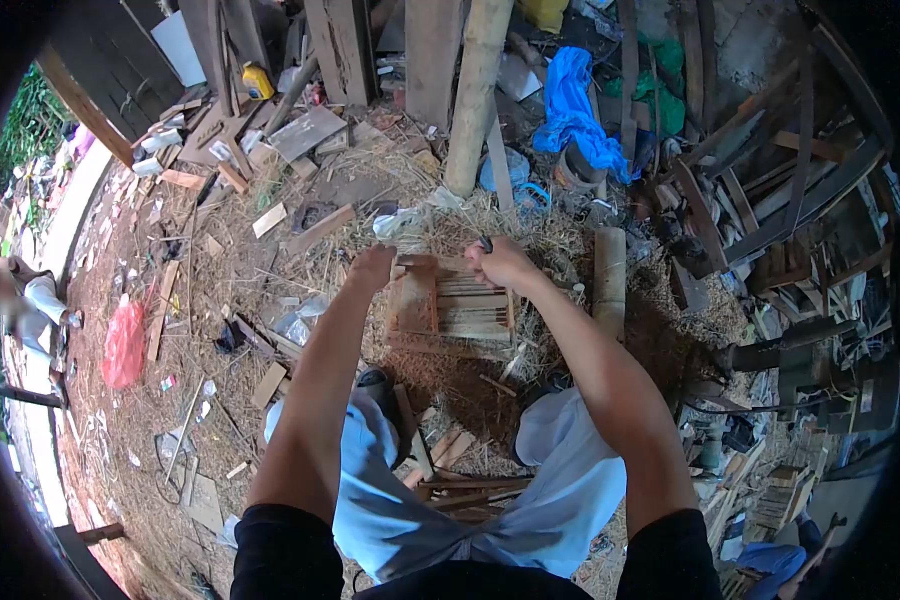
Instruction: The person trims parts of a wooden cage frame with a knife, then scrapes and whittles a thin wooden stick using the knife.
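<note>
A low wooden frame (398, 318) with several parallel slats (473, 302) lies on the ground between my feet. My left hand (374, 267) is closed at its far left corner; what the fingers grip, if anything, is hidden. Closed over the far right edge is my right hand (502, 264), with a small dark object (486, 243) sticking up from the fist. Its kind is too small to make out. Along the frame's far edge, a wooden strip (432, 262) runs between the two hands.
A thick plank (609, 282) lies right of the frame, and a post (477, 100) rises beyond it. Stacked timber (770, 200) fills the right side. Shavings and scraps cover the ground. A red plastic bag (123, 342) lies left, near a person (40, 310). Another person's blue clothing (770, 560) shows lower right.
</note>
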Available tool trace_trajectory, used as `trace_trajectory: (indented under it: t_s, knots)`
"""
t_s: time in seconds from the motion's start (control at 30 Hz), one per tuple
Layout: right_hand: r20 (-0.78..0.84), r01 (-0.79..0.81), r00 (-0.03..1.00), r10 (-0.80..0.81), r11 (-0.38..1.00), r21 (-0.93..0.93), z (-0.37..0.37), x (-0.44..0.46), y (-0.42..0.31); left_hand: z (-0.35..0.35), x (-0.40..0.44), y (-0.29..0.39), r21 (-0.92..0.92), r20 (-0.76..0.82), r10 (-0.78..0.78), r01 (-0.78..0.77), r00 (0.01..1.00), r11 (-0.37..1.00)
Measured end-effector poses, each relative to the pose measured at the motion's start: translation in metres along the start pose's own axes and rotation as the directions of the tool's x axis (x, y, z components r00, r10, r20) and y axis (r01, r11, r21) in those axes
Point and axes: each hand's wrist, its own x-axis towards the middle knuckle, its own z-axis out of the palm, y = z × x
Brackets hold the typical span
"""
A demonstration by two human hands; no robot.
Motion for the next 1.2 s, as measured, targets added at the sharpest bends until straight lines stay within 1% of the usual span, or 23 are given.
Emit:
trace_trajectory:
  t_s: [0.03,0.1,0.13,0.17,0.23,0.27,0.3,0.37,0.43,0.5,0.57,0.63,0.7,0.73,0.77,0.8,0.87,0.97,1.0,1.07,1.13,1.17,1.2]
  knots:
    - [-0.035,0.026,0.999,-0.025,0.999,0.037,-0.002,0.002,0.002,0.001,0.004,-0.002,0.002,0.003,0.010,-0.010,1.000,1.000]
    - [-0.075,0.034,0.997,-0.029,0.997,0.074,-0.008,0.003,0.005,0.005,0.005,0.001,-0.155,0.386,-0.010,0.075,0.923,0.985]
    - [-0.056,0.042,0.998,-0.040,0.998,0.044,-0.010,0.003,0.005,0.008,-0.001,0.003,-0.170,0.291,0.023,0.028,0.956,0.985]
    - [-0.032,0.056,0.998,-0.056,0.998,0.014,-0.008,0.002,0.003,0.008,-0.003,0.005,-0.169,0.305,0.021,0.032,0.952,0.985]
    - [-0.063,0.076,0.995,-0.074,0.996,0.040,-0.004,0.000,0.000,0.002,0.005,0.011,-0.247,0.179,-0.071,0.115,0.981,0.962]
    - [-0.056,0.098,0.993,-0.102,0.993,-0.065,-0.003,-0.002,-0.002,0.007,0.002,0.004,-0.207,-0.093,0.055,-0.074,0.994,0.976]
    - [-0.046,0.123,0.990,-0.132,0.978,-0.168,-0.002,-0.003,-0.004,0.001,0.001,0.005,-0.201,-0.094,0.054,-0.072,0.994,0.977]
    - [-0.037,0.157,0.985,-0.170,0.959,-0.234,0.005,0.004,-0.004,-0.016,0.000,0.004,-0.309,-0.171,-0.030,-0.025,0.985,0.951]
    - [-0.033,0.193,0.977,-0.212,0.936,-0.295,0.007,0.000,-0.009,-0.038,-0.007,0.007,-0.255,-0.253,-0.057,-0.009,0.966,0.967]
    - [-0.118,0.375,0.907,-0.405,0.902,-0.212,0.006,-0.012,-0.019,-0.065,-0.012,0.008,-0.606,-0.342,-0.141,-0.104,0.929,0.789]
    - [-0.175,0.406,0.887,-0.427,0.903,-0.144,0.000,-0.029,-0.038,-0.092,-0.013,0.011,-0.523,-0.448,-0.087,-0.182,0.890,0.833]
    - [-0.228,0.433,0.869,-0.439,0.898,-0.077,-0.006,-0.038,-0.050,-0.141,-0.035,0.043,-0.751,-0.420,-0.123,-0.268,0.899,0.603]
    - [-0.271,0.557,0.802,-0.532,0.830,0.018,-0.010,-0.034,-0.050,-0.174,-0.058,0.068,-0.749,-0.404,-0.084,-0.277,0.911,0.602]
    - [-0.272,0.577,0.800,-0.534,0.810,0.107,-0.012,-0.039,-0.054,-0.179,-0.068,0.080,-0.829,-0.360,-0.064,-0.288,0.931,0.479]
    - [-0.269,0.591,0.790,-0.551,0.801,0.096,-0.015,-0.045,-0.056,-0.182,-0.075,0.087,-0.892,-0.322,-0.033,-0.291,0.946,0.345]
    - [-0.227,0.555,0.822,-0.522,0.823,0.119,-0.018,-0.068,-0.065,-0.182,-0.080,0.089,-0.881,-0.331,0.057,-0.330,0.942,0.339]
    - [-0.127,0.518,0.855,-0.502,0.832,0.199,-0.018,-0.085,-0.069,-0.185,-0.085,0.100,-0.891,-0.332,0.051,-0.331,0.942,0.310]
    - [-0.077,0.540,0.841,-0.535,0.838,0.073,-0.023,-0.107,-0.073,-0.192,-0.090,0.111,-0.927,-0.303,0.035,-0.303,0.952,0.220]
    - [-0.129,0.639,0.767,-0.628,0.765,0.076,-0.018,-0.098,-0.064,-0.192,-0.087,0.109,-0.939,-0.310,-0.025,-0.302,0.950,0.167]
    - [-0.090,0.591,0.805,-0.586,0.806,0.039,-0.015,-0.079,-0.046,-0.185,-0.076,0.104,-0.939,-0.345,-0.088,-0.344,0.935,0.023]
    - [-0.042,0.544,0.838,-0.544,0.839,-0.011,-0.018,-0.060,-0.031,-0.167,-0.058,0.097,-0.954,-0.297,-0.040,-0.295,0.954,0.054]
    - [-0.092,0.448,0.882,-0.463,0.882,-0.149,-0.021,-0.049,-0.024,-0.155,-0.047,0.091,-0.963,-0.253,0.009,-0.253,0.967,0.092]
    - [-0.154,0.337,0.909,-0.388,0.899,-0.278,-0.025,-0.041,-0.021,-0.135,-0.032,0.074,-0.938,-0.144,0.039,-0.149,0.989,0.313]
